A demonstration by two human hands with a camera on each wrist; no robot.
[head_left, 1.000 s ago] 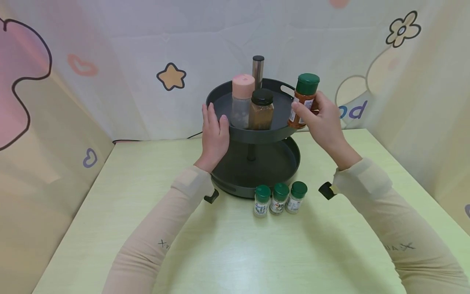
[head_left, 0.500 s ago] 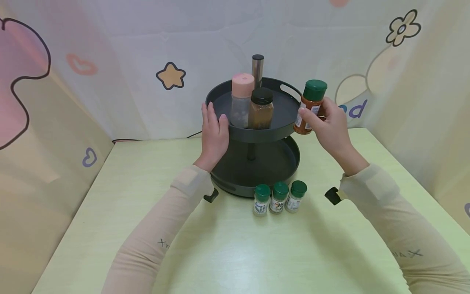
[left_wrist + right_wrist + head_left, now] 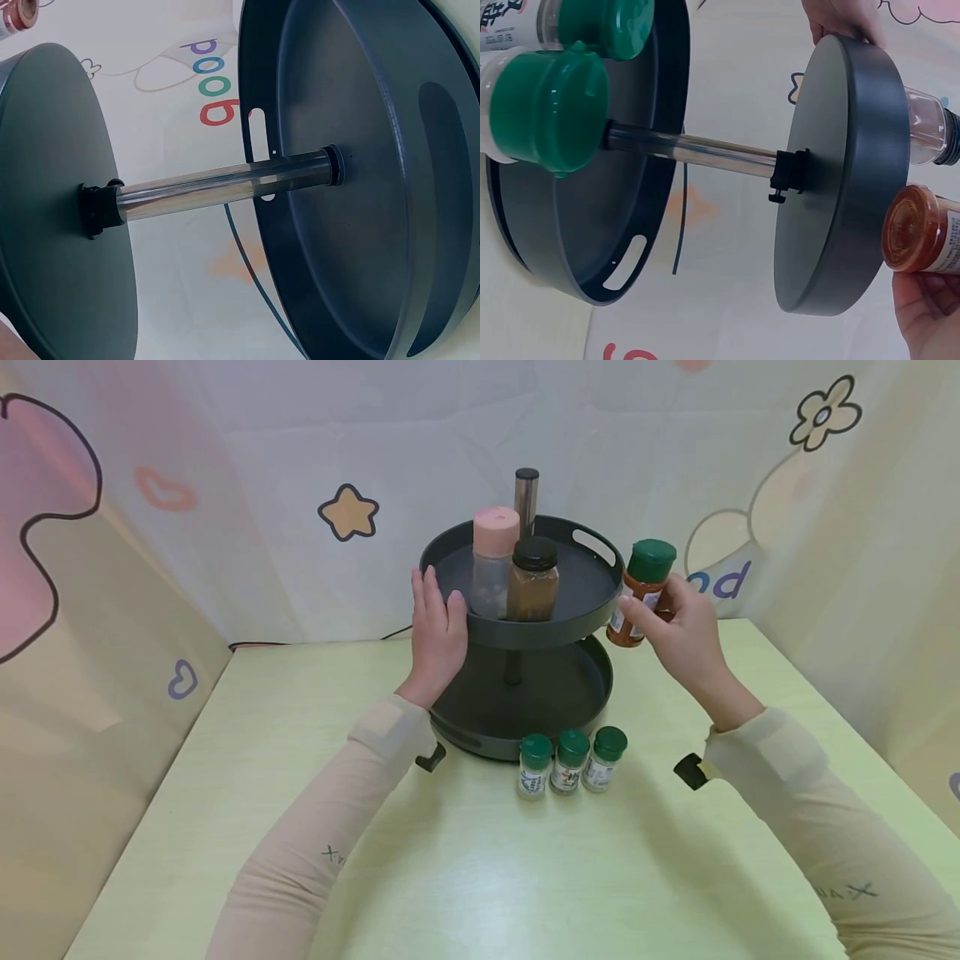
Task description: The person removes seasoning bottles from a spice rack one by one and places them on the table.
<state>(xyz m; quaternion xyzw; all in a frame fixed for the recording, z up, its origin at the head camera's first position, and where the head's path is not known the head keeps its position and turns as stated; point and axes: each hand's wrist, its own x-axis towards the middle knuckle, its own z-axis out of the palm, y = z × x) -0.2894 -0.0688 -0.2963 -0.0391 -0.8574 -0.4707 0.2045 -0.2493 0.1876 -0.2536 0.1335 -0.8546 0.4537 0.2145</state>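
Head view: nearest, three green-capped jars [image 3: 570,764] are standing in a row in front of the two-tier rack [image 3: 517,710]. At the rack's left, the left hand [image 3: 438,635] is resting with fingers extended against the upper tier [image 3: 555,632]. At the rack's right, the right hand [image 3: 693,631] is pinching a red-brown jar [image 3: 642,591] between thumb and fingers; it's leaning slightly, cap sitting above the hand. On the rack's upper tier, a black-capped jar [image 3: 534,585] and pink-capped bottle [image 3: 495,564] are standing; behind the rack, a patterned curtain [image 3: 285,527] is hanging.
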